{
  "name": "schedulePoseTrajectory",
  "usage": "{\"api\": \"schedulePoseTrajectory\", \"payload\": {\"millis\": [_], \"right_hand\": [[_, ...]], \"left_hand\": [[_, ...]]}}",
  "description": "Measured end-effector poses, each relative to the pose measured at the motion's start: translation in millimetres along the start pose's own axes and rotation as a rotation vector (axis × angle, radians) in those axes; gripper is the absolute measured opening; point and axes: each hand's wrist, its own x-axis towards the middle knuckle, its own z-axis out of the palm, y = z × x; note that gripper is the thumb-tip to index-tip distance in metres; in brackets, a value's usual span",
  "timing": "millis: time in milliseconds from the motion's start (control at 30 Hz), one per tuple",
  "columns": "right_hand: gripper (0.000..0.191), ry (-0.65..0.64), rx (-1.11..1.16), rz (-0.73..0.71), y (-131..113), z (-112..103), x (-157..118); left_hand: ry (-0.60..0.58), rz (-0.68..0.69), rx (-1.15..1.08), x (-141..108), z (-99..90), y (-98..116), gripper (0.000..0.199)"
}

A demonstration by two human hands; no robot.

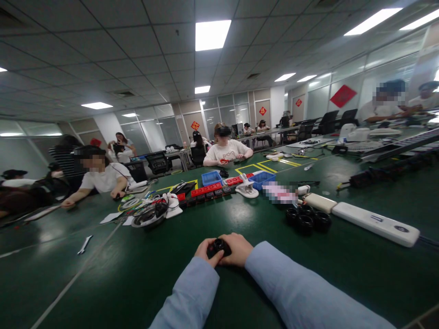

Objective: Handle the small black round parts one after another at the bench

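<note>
A small black part with a round, lens-like top [218, 245] sits between my two hands, low over the green table [144, 269]. Around its left side curl the fingers of my left hand [204, 250], the thumb pressed to its front. From the other side my right hand [238, 249] grips the same part, fingers closed against it. Its underside is hidden by my hands, and its exact kind I cannot make out. To the right stand several black ring-shaped parts [305, 223] in a cluster.
A long white device [375, 224] lies at the right, and a wrench [85, 245] at the left. Ahead are a pan with cables [149, 217], red and black strips [207, 192], a white clamp stand [247, 188] and blue trays [211, 177]. Other people sit around the table.
</note>
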Motion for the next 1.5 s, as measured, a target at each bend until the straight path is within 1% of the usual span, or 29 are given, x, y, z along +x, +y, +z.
{"api": "schedulePoseTrajectory", "payload": {"millis": [67, 200, 333, 433, 533, 733, 867, 933, 1067, 1233, 1367, 1500], "right_hand": [[0.051, -0.043, 0.077, -0.022, 5, -5, 0], [0.033, -0.113, 0.146, -0.044, 11, -7, 1], [0.025, -0.103, 0.160, -0.061, 14, -3, 2], [0.019, -0.073, 0.151, -0.025, 14, 0, 2], [0.019, -0.050, 0.145, 0.015, 12, 1, 2], [0.023, 0.026, 0.101, 0.076, 4, 4, 2], [0.023, 0.081, 0.040, 0.117, 0, 8, 3], [0.025, 0.082, 0.027, 0.109, 0, 8, 3], [0.035, 0.039, 0.027, 0.040, -1, 2, 1], [0.027, -0.008, 0.019, 0.029, -2, -4, -2], [0.026, 0.026, 0.019, 0.034, -2, -1, -4], [0.025, 0.035, 0.002, 0.031, 0, 2, -3]], "left_hand": [[-0.008, 0.003, -0.027, 0, -0.3, 0, 0.033], [0.006, 0.003, -0.029, -1, -3.3, 7, 0.032], [0.007, 0.014, -0.023, -2, -5.8, 9, 0.033], [-0.002, 0.030, -0.024, -2, -5.8, 6, 0.032], [-0.015, 0.015, -0.029, -1, -4.6, 2, 0.031], [-0.008, -0.066, -0.038, 0, -1.4, -1, 0.030], [0.005, -0.048, 0.030, 2, -1.0, 0, 0.031], [0.001, -0.037, 0.043, 2, -1.3, 1, 0.031], [-0.019, 0.003, 0.029, 0, -2.5, 3, 0.030], [-0.013, 0.050, 0.026, -2, -4.2, 5, 0.034], [-0.013, 0.051, 0.006, -3, -5.8, 5, 0.036], [-0.027, 0.021, 0.045, -4, -8.0, 9, 0.031]]}}
